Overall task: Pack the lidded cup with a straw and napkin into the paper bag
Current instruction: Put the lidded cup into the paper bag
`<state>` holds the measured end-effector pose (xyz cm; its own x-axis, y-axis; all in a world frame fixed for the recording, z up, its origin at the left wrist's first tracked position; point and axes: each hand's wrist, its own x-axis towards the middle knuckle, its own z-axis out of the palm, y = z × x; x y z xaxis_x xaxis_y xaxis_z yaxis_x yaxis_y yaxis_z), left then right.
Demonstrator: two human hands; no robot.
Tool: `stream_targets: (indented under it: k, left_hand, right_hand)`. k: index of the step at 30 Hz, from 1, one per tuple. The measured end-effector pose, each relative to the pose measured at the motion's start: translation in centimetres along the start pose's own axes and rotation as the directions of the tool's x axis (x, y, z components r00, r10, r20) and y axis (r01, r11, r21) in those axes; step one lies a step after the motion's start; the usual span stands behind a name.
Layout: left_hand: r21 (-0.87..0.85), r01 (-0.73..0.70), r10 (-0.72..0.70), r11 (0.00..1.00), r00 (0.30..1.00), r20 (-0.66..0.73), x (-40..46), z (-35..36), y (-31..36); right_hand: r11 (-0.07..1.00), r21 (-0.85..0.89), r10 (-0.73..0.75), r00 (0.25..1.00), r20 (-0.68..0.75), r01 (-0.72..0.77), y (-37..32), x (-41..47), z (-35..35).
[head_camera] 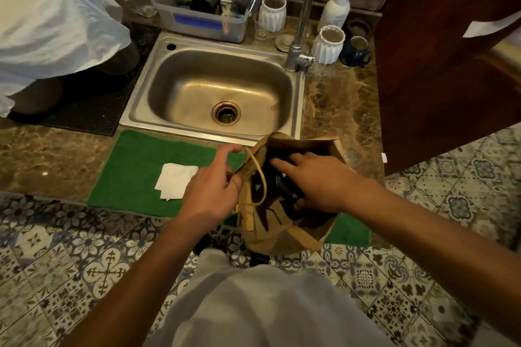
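A brown paper bag point(270, 231) stands open on the green mat point(135, 172) at the counter's front edge. My left hand point(210, 189) pinches the bag's left rim beside its string handle, index finger stretched out. My right hand point(313, 180) reaches into the bag's mouth and is closed around the dark-lidded cup point(283, 182), which sits deep inside and shows only part of its black lid. A folded white napkin point(176, 180) lies on the mat left of the bag. No straw is visible.
A steel sink point(220, 93) with a tall faucet point(296, 8) lies behind the mat. White ribbed cups, a blue mug, a soap pump and a plastic tub point(201, 7) line the back. A white cloth point(53, 28) covers items at left. A wooden panel point(451, 51) rises at right.
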<state>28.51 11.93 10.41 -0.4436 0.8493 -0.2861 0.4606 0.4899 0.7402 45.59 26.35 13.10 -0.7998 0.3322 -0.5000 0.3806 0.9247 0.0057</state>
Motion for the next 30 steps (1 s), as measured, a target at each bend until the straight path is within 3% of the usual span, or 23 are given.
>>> stream_targets:
  k: [3, 5, 7, 10, 12, 17, 27, 30]
  left_hand:
    - [-0.01, -0.015, 0.015, 1.0, 1.0, -0.001, -0.1, 0.1, 0.2]
    - [-0.018, -0.021, 0.021, 1.0, 1.0, -0.006, 0.0, 0.3, 0.1]
    - [-0.025, -0.021, 0.021, 0.999, 1.0, -0.005, 0.1, 0.4, 0.0]
    - [-0.034, -0.028, 0.028, 0.999, 1.0, 0.0, 0.1, 0.7, 0.0]
    - [-0.044, -0.041, 0.041, 0.998, 0.999, 0.01, 0.1, 0.9, 0.2]
    - [-0.099, -0.065, 0.069, 0.993, 0.997, 0.032, -0.2, 0.9, 1.7]
    - [-0.038, -0.141, 0.141, 0.989, 0.99, -0.006, 3.6, 0.9, 6.4]
    - [-0.027, -0.101, 0.102, 0.995, 0.994, 0.04, 5.2, 1.4, 6.5]
  right_hand:
    - [0.995, 0.104, 0.022, 0.975, -0.219, 0.001, -0.6, -1.9, -1.4]
    - [0.989, 0.147, 0.09, 0.9, -0.427, -0.029, -0.8, -3.1, -1.6]
    - [0.965, 0.213, 0.244, 0.816, -0.524, -0.152, -1.0, -3.9, -1.1]
    - [0.853, 0.39, 0.496, 0.772, -0.397, -0.348, -0.7, -4.8, 0.2]
    - [0.794, 0.429, 0.574, 0.763, -0.298, -0.43, -0.1, -5.4, 1.0]
    - [0.766, 0.442, 0.591, 0.782, -0.198, -0.467, 1.2, -6.1, 1.7]
    - [0.689, 0.485, 0.687, 0.698, -0.202, -0.539, 4.5, -7.1, 0.6]
    - [0.661, 0.519, 0.707, 0.683, -0.187, -0.542, 4.7, -6.6, 0.5]
